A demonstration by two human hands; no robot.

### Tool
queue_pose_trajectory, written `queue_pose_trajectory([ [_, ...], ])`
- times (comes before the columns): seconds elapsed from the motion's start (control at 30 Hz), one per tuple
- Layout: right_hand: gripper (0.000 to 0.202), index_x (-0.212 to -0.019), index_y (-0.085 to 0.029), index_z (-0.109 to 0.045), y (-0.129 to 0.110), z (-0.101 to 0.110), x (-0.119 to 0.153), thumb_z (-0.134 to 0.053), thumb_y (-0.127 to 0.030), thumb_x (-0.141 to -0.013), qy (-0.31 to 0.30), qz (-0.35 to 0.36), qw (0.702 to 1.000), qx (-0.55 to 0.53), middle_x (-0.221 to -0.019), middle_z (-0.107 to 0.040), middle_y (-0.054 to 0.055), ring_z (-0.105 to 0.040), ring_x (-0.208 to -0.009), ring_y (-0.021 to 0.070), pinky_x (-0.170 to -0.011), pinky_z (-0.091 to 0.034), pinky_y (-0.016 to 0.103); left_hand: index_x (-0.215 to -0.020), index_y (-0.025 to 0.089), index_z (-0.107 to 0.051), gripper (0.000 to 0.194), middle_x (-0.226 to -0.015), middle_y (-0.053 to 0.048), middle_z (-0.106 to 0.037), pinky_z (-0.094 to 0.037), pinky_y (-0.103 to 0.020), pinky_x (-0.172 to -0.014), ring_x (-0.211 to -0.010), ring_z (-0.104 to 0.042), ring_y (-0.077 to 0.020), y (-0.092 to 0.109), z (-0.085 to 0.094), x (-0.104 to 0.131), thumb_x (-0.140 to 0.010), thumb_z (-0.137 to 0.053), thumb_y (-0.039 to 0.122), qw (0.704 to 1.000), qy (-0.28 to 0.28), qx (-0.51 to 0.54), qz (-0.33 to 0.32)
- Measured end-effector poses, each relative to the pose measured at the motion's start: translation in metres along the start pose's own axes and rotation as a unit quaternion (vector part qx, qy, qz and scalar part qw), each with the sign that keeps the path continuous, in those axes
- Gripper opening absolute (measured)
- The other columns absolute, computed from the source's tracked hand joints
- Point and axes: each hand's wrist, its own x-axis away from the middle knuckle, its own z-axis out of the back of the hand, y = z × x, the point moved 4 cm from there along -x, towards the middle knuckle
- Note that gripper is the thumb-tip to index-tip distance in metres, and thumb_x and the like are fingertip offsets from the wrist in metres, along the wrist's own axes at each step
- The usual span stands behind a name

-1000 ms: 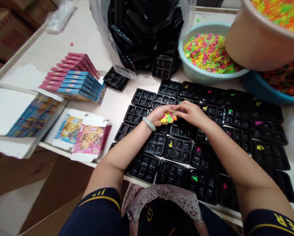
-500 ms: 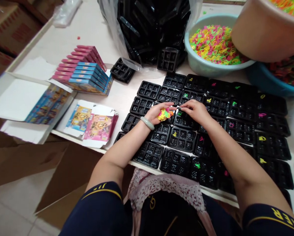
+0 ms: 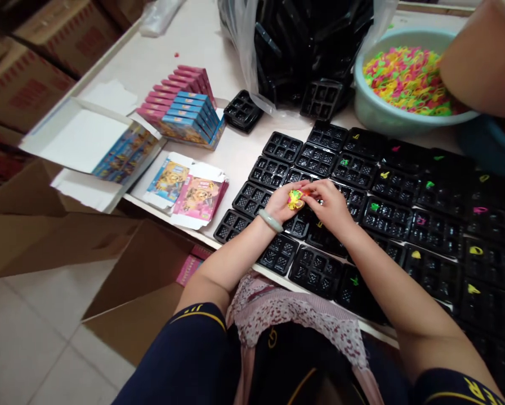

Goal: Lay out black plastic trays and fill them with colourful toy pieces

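My left hand point(image 3: 284, 203), with a pale bangle point(image 3: 271, 220) at the wrist, is palm up and cupped round a small heap of colourful plastic pieces point(image 3: 295, 199). The fingers of my right hand point(image 3: 329, 206) are pinched together at the edge of that heap; a bit of orange shows by the fingertips. Both hands are above rows of black compartment trays point(image 3: 315, 270). Many trays toward the right hold one small piece each, such as a green one point(image 3: 375, 207) and a yellow one point(image 3: 416, 255). The trays at the left show no pieces.
A pale blue basin point(image 3: 362, 104) of plastic pieces stands at the back right, partly under a tilted pinkish container point(image 3: 484, 62). Behind the trays is a clear bag of black trays point(image 3: 307, 45). Pink and blue boxes point(image 3: 193, 115) and flat cartons point(image 3: 197, 197) lie left; open cardboard boxes point(image 3: 121, 304) are below.
My right hand has moved from the trays to the pieces in my left palm. The camera view has shifted, so the table's contents appear further right.
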Motion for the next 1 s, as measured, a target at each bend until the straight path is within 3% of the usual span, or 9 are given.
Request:
queue_pose_trajectory([
  [0.1,0.013,-0.085,-0.022,-0.067,-0.001,-0.007,-0.007,-0.067,-0.033,-0.078,0.025,-0.059,0.996,-0.069,-0.091,-0.063,0.004,-0.062,-0.080,0.0171,-0.079,-0.055,0.038,-0.078,0.008,-0.058,0.028,-0.060,-0.001,-0.054,-0.032,-0.013,-0.035,-0.042,-0.046,-0.0038,0.006,-0.001,0.008,-0.096,-0.037,0.015,0.999,-0.008,0.024,-0.023],
  [0.2,0.024,-0.086,-0.021,-0.064,0.001,-0.016,-0.010,-0.069,-0.041,-0.075,0.044,-0.132,0.973,-0.184,-0.087,-0.067,0.003,-0.064,-0.077,0.0159,-0.078,-0.056,0.037,-0.076,0.009,-0.058,0.026,-0.060,-0.001,-0.056,-0.035,-0.013,-0.038,-0.046,-0.050,-0.0041,0.013,0.002,0.016,-0.095,-0.044,0.017,0.998,-0.009,0.027,-0.049],
  [0.33,0.031,-0.086,-0.020,-0.063,0.002,-0.028,-0.007,-0.073,-0.045,-0.069,0.032,-0.179,0.954,-0.238,-0.085,-0.068,0.002,-0.063,-0.071,0.0135,-0.072,-0.055,0.033,-0.079,0.009,-0.061,0.016,-0.064,-0.001,-0.060,-0.036,-0.013,-0.041,-0.050,-0.054,-0.0038,0.016,0.016,0.029,-0.092,-0.053,0.015,0.997,-0.025,-0.026,-0.062],
  [0.43,0.035,-0.084,-0.020,-0.063,0.003,-0.034,-0.003,-0.074,-0.048,-0.067,0.003,-0.169,0.962,-0.214,-0.081,-0.068,0.001,-0.061,-0.067,0.0126,-0.068,-0.055,0.031,-0.082,0.011,-0.061,0.004,-0.065,0.000,-0.062,-0.037,-0.013,-0.042,-0.052,-0.056,-0.0046,0.018,0.030,0.037,-0.085,-0.063,0.013,0.992,-0.015,-0.092,-0.089],
  [0.6,0.040,-0.086,-0.020,-0.065,0.003,-0.042,0.002,-0.078,-0.050,-0.062,-0.068,-0.168,0.955,-0.233,-0.082,-0.070,0.001,-0.063,-0.071,0.0136,-0.072,-0.055,0.032,-0.079,0.011,-0.057,0.011,-0.063,0.001,-0.061,-0.040,-0.013,-0.048,-0.051,-0.056,-0.0042,0.020,0.045,0.042,-0.078,-0.068,0.009,0.984,-0.001,-0.141,-0.109],
  [0.73,0.033,-0.083,-0.020,-0.066,0.004,-0.047,0.003,-0.075,-0.046,-0.067,-0.088,-0.173,0.954,-0.227,-0.076,-0.069,0.001,-0.062,-0.069,0.0137,-0.072,-0.054,0.034,-0.079,0.011,-0.057,0.009,-0.065,0.000,-0.062,-0.038,-0.014,-0.045,-0.049,-0.055,-0.0044,0.024,0.052,0.046,-0.078,-0.065,0.008,0.982,-0.016,-0.162,-0.099],
  [0.87,0.024,-0.078,-0.020,-0.067,0.008,-0.048,0.002,-0.071,-0.043,-0.071,-0.060,-0.123,0.983,-0.119,-0.079,-0.069,0.002,-0.062,-0.072,0.0157,-0.075,-0.052,0.036,-0.078,0.011,-0.056,0.012,-0.066,0.000,-0.063,-0.039,-0.014,-0.046,-0.051,-0.057,-0.0047,0.036,0.063,0.053,-0.078,-0.068,0.009,0.977,0.006,-0.182,-0.112],
  [1.0,0.018,-0.077,-0.021,-0.068,0.013,-0.056,0.003,-0.067,-0.039,-0.077,-0.085,-0.083,0.992,-0.030,-0.081,-0.068,0.002,-0.061,-0.074,0.0167,-0.075,-0.050,0.035,-0.077,0.011,-0.057,0.014,-0.066,0.000,-0.064,-0.041,-0.014,-0.049,-0.051,-0.057,-0.0047,0.044,0.072,0.059,-0.076,-0.071,0.011,0.971,0.009,-0.208,-0.120],
])
